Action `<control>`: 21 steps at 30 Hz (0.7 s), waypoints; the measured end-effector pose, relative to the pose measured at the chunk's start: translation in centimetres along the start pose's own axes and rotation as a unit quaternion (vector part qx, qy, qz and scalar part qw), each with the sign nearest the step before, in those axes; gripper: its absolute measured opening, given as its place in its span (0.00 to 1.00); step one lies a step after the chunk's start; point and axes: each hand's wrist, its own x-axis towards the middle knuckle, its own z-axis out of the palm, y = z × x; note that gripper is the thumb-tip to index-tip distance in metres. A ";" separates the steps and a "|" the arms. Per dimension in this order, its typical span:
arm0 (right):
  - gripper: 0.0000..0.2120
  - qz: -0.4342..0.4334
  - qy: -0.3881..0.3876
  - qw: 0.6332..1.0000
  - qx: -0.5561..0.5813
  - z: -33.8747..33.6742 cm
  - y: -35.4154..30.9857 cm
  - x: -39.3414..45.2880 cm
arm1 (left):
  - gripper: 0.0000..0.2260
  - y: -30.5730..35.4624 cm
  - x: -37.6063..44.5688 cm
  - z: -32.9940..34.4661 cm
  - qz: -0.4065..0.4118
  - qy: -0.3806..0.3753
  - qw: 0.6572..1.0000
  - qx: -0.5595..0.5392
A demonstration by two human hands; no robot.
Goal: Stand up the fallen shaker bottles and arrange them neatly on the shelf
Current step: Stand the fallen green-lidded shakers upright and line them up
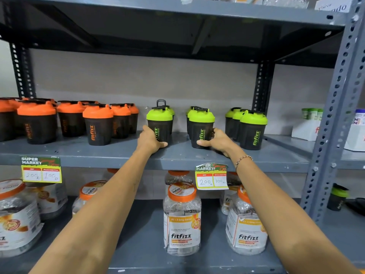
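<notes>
Dark shaker bottles stand upright on the grey middle shelf (177, 155). Several with orange lids (97, 123) fill the left half. Green-lidded ones form three short rows on the right. My left hand (151, 140) wraps the base of the front bottle of the left green row (160, 123). My right hand (216, 142) grips the lower part of the front bottle of the middle green row (201, 127). A third green row (253, 129) stands untouched to the right. No bottle in view lies on its side.
Price tags (212, 176) hang from the shelf's front edge. Clear jars with orange lids (181, 218) stand on the shelf below. A slotted grey upright (333, 115) bounds the right side, with white boxes (308, 127) beyond it. The upper shelf hangs overhead.
</notes>
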 end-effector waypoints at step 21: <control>0.29 0.007 -0.007 0.999 -0.032 0.1 0.8 0.3 | 0.31 0.0 -0.8 0.4 0.019 0.015 1.000 0.017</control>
